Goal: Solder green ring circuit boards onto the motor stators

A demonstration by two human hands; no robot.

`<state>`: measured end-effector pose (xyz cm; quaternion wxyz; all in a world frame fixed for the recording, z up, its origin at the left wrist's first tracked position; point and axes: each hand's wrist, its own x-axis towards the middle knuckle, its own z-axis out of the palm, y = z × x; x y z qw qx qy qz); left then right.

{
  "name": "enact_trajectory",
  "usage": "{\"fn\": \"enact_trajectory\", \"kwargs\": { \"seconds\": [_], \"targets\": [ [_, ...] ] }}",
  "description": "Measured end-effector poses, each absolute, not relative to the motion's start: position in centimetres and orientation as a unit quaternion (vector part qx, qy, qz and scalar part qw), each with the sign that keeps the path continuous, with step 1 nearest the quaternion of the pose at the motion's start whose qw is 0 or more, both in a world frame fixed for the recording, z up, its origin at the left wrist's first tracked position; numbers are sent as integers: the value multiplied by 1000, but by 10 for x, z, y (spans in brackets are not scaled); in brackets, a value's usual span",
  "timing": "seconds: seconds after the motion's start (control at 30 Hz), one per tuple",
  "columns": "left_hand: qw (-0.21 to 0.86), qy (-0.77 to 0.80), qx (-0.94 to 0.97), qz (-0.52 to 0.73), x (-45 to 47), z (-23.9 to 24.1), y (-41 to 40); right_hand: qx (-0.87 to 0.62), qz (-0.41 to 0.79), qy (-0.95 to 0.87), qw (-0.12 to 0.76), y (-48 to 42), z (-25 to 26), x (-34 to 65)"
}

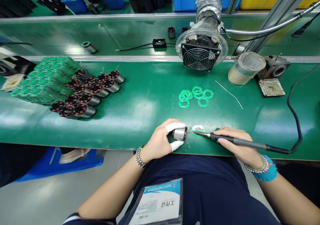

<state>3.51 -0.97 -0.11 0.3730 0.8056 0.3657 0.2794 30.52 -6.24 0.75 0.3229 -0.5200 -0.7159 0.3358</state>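
My left hand point(160, 141), with white finger cots on thumb and forefinger, is closed around a small motor stator point(180, 134) with copper windings, held on its side at the table's near edge. My right hand point(237, 145) grips a black soldering iron point(240, 142) like a pen. Its tip points left toward the stator's wire leads and lies over a green ring-shaped circuit board point(198, 129) on the green table point(150, 108).
Several more green ring boards point(196, 96) lie further back in the middle. Rows of stators point(87, 93) and stacked green boards point(45, 81) fill the left. A fume extractor fan point(200, 53), a solder wire point(230, 94), a sponge tray point(271, 86) and a round container point(246, 67) stand behind and right.
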Motion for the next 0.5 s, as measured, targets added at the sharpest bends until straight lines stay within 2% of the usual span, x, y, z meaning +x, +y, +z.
{"fn": "enact_trajectory", "kwargs": {
  "seconds": [0.5],
  "targets": [
    [342,364,821,277,36,-1,-11,-513,352,-715,318,-62,10,305]
  ]
}}
